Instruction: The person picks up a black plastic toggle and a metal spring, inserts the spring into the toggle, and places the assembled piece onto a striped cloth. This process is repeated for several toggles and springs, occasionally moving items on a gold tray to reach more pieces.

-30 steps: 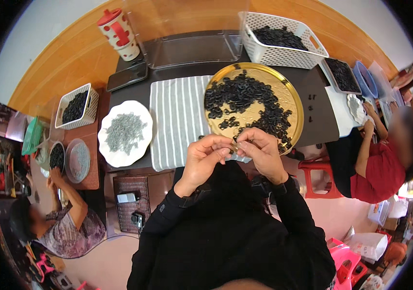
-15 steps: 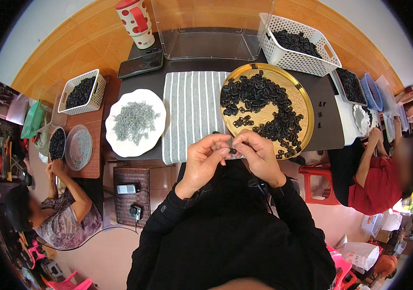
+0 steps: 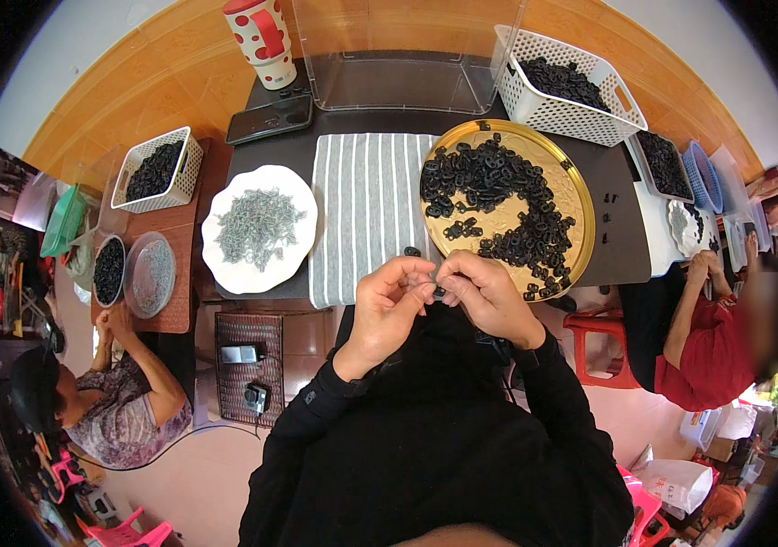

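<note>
My left hand (image 3: 383,308) and my right hand (image 3: 491,299) meet fingertip to fingertip over the cloth's near edge. Between them, pinched by the left thumb and forefinger, is a small black plastic part (image 3: 439,294), mostly covered by fingers. The right thumb and forefinger press together against it; whether they hold a second tiny piece is hidden. Another black part (image 3: 412,251) lies on the grey striped cloth (image 3: 352,210) just beyond the left fingers. Right of the cloth, a gold round tray (image 3: 582,223) carries many black parts. Left of it, a white scalloped plate (image 3: 216,260) holds small metal pieces.
At the back stand a spotted tumbler (image 3: 261,46), a phone (image 3: 270,119), a clear plastic box (image 3: 398,87) and a white basket (image 3: 571,114) of black parts. Co-workers sit at left (image 3: 124,401) and right (image 3: 708,356). A red stool (image 3: 598,351) stands at right.
My fingertips have drawn closer round the black part, which shows less now. The whole view has shifted slightly. The left co-worker's hands have moved a little.
</note>
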The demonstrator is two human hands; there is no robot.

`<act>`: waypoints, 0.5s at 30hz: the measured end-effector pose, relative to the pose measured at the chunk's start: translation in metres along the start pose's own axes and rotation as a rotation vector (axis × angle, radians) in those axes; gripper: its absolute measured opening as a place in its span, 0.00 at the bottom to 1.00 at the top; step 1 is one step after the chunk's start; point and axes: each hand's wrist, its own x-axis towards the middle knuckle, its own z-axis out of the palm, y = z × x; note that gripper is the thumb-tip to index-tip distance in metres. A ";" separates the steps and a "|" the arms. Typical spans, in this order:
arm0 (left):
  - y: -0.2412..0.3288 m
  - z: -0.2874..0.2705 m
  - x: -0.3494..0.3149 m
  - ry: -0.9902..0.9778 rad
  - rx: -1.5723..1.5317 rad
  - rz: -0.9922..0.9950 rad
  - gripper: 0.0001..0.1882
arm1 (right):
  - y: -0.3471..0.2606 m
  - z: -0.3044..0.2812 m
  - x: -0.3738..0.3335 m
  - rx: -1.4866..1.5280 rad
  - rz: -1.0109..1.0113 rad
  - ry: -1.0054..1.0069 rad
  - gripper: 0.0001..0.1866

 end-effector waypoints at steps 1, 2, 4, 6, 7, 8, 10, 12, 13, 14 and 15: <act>-0.001 0.001 -0.001 0.001 0.001 0.001 0.12 | 0.002 -0.001 0.001 -0.011 -0.023 -0.013 0.04; -0.001 0.002 -0.002 0.011 -0.008 -0.005 0.12 | 0.003 -0.001 0.001 -0.023 -0.047 -0.027 0.04; -0.002 0.003 -0.003 0.021 -0.017 -0.011 0.12 | -0.001 -0.002 0.001 -0.044 -0.033 -0.043 0.04; -0.002 0.003 -0.005 0.018 0.005 0.010 0.12 | -0.002 -0.002 0.001 -0.065 -0.020 -0.060 0.04; -0.002 0.003 -0.006 0.018 0.005 0.010 0.12 | -0.001 -0.001 0.001 -0.102 -0.026 -0.068 0.05; -0.002 0.003 -0.007 0.028 -0.014 0.002 0.12 | 0.001 -0.001 0.001 -0.139 -0.032 -0.076 0.05; -0.003 0.004 -0.008 0.038 -0.036 -0.004 0.11 | 0.005 0.000 0.000 -0.129 -0.036 -0.079 0.04; -0.004 0.003 -0.009 0.028 -0.029 0.003 0.11 | 0.005 0.002 -0.001 -0.118 -0.040 -0.084 0.04; -0.004 0.002 -0.009 0.031 -0.030 0.004 0.11 | 0.002 0.004 -0.001 -0.033 0.018 -0.026 0.04; -0.004 0.000 -0.009 0.022 -0.042 -0.007 0.12 | 0.000 0.006 0.000 0.051 0.075 0.032 0.05; -0.004 -0.003 -0.010 0.014 -0.053 -0.017 0.12 | -0.002 0.005 0.000 0.051 0.074 0.027 0.05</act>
